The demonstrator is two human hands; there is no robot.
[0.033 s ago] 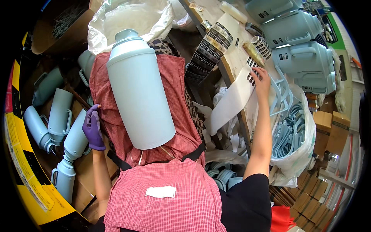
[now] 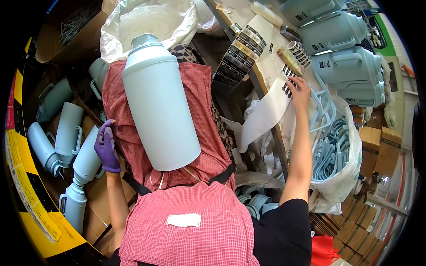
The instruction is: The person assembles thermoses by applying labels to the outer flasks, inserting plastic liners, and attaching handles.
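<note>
Across the checked red apron on my lap lies a pale blue flask body point(image 2: 160, 106), its narrow neck pointing away from me. My left hand point(image 2: 106, 148), in a purple glove with a bare fingertip, is beside the apron's left edge; its fingers are loosely bent and nothing shows in them. At the bench on the right, my bare right hand point(image 2: 300, 91) has its bent fingers pressed together on a white strip of labels point(image 2: 266, 117) with small black stickers. The strip's loose end hangs over the bench edge.
Pale blue flask bodies with handles point(image 2: 69, 133) lie in a box at left, beside a yellow-black barrier point(image 2: 33, 195). More labelled flasks point(image 2: 348, 66) are stacked at right. A plastic bag point(image 2: 337, 186) holds blue handles. A dark label sheet point(image 2: 242, 53) hangs over the bench edge point(image 2: 262, 84).
</note>
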